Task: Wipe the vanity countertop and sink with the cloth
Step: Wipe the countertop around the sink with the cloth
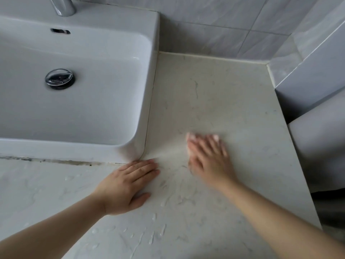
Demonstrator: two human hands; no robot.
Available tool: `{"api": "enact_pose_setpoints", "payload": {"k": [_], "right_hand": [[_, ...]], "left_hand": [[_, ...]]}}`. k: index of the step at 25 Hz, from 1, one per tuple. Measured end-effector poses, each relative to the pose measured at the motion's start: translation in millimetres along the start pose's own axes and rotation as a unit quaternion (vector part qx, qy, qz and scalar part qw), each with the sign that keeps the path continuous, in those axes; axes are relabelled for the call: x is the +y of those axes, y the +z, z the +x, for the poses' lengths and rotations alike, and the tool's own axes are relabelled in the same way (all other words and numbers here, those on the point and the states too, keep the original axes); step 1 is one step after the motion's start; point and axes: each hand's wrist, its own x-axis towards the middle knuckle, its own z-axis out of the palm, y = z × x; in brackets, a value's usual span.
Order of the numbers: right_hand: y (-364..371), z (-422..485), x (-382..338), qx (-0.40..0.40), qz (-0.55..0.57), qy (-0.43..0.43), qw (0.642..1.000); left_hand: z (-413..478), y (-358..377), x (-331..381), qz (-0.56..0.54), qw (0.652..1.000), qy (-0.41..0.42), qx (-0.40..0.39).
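Note:
The pale marble vanity countertop (224, 101) lies to the right of and in front of the white rectangular sink (84, 113). My right hand (209, 157) is motion-blurred and pressed palm-down on a pale pinkish cloth (190, 138). The cloth is mostly hidden under the hand and shows only around the fingertips. My left hand (127, 186) rests flat on the countertop by the sink's front right corner, fingers together, holding nothing.
A chrome drain plug (59, 78) sits in the basin and a chrome faucet (62, 5) stands behind it. Water droplets (155, 215) lie on the near countertop. Dark grime (65, 161) lines the sink's front seam. Grey tiled wall (214, 30) behind; a pale object (321, 146) past the right edge.

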Motion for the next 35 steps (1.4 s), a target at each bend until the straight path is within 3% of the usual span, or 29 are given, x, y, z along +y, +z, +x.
{"api": "enact_pose_setpoints", "payload": {"k": [3, 5, 9, 11, 13, 15, 16, 18, 19, 21, 24, 25, 27, 28, 30, 33, 34, 35], "right_hand": [[-1, 82, -6, -0.042, 0.034, 0.168, 0.984], [4, 120, -35, -0.066, 0.064, 0.187, 0.978], [9, 111, -89, -0.075, 0.058, 0.053, 0.994], [6, 81, -75, -0.048, 0.05, -0.042, 0.997], [5, 53, -34, -0.007, 0.025, -0.058, 0.998], [4, 30, 26, 0.007, -0.008, 0.044, 0.999], [-3, 21, 52, -0.014, 0.003, 0.136, 0.991], [-16, 16, 75, -0.016, 0.064, 0.354, 0.933], [-16, 21, 69, -0.008, 0.068, 0.412, 0.909], [-6, 35, 23, 0.014, 0.053, 0.346, 0.937], [12, 36, -72, 0.041, 0.043, 0.088, 0.994], [13, 29, -82, 0.033, 0.042, 0.02, 0.998], [9, 15, -55, 0.017, 0.03, -0.022, 0.999], [9, 5, -29, 0.034, 0.005, 0.0, 0.999], [1, -21, 29, 0.027, -0.02, 0.129, 0.991], [-11, -41, 61, -0.017, 0.03, 0.36, 0.932], [-9, -37, 48, -0.01, 0.02, 0.387, 0.922], [-3, -31, 26, 0.01, 0.006, 0.36, 0.933]], "left_hand": [[1, -1, 2, 0.0, 1.0, 0.008, 0.013], [1, -2, 2, 0.006, 1.0, 0.012, 0.012], [0, 0, 1, 0.01, 1.0, 0.008, 0.012], [-1, -1, 1, 0.01, 1.0, 0.006, 0.018], [-1, -2, 2, 0.008, 1.0, 0.004, 0.023], [-1, -2, 1, 0.005, 1.0, 0.006, 0.029], [-1, -1, 1, 0.004, 1.0, 0.006, 0.03], [0, -1, 0, 0.005, 1.0, 0.003, 0.029], [0, -1, 0, 0.006, 1.0, 0.003, 0.03], [0, 0, 0, 0.006, 1.0, 0.006, 0.028], [0, -1, 0, 0.009, 1.0, 0.008, 0.024], [0, 0, 1, 0.01, 1.0, 0.008, 0.023], [-1, 0, 2, 0.014, 1.0, 0.001, 0.02], [-1, -1, 2, 0.015, 1.0, -0.003, 0.018], [-1, -2, 3, 0.014, 1.0, -0.009, 0.012], [0, -2, 2, 0.014, 1.0, -0.01, 0.011], [0, -2, 2, 0.015, 1.0, -0.012, 0.01], [0, -2, 3, 0.017, 1.0, -0.011, 0.01]]}}
